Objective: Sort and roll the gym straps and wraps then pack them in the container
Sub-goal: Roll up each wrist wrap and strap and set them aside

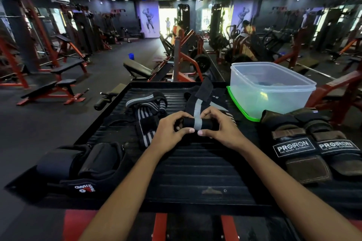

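On the counter [195,172], both hands' grips, left hand [168,131] and right hand [219,129], pinch a half-rolled black wrap [196,123]; striped wraps [147,115] and gloves [313,143] look unrolled, and the container [272,88] seems nearly empty.

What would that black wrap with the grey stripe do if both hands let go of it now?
The black wrap would probably loosen: it looks like soft fabric, and only the left hand and right hand pinch its roll tight. Its unrolled tail lies limp, so it likely flops. It probably wouldn't roll far on the ribbed black platform.
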